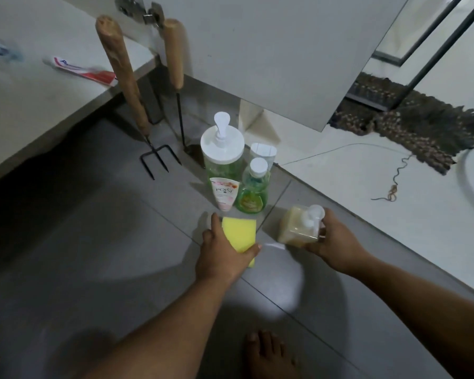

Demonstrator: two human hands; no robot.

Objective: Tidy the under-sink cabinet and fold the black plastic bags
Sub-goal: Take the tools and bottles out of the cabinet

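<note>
Seen from above, a person crouches over a grey tiled floor (pixel 93 242) before an open white cabinet door (pixel 271 50). The left hand (pixel 222 258) has its grip closed around a yellow sponge (pixel 240 232) lying on the floor. The right hand (pixel 331 239) has its grip clamped on a small pump bottle of pale amber liquid (pixel 298 228), tilted, just right of the sponge. Just behind the sponge stand a tall green pump bottle (pixel 222 160), a pink tube (pixel 225 194), and a small green bottle (pixel 253 190), clustered together. Two wooden-handled garden tools (pixel 126 77) lean at the cabinet. A toothpaste tube (pixel 85 71) lies on the white shelf (pixel 25 99) at left.
</note>
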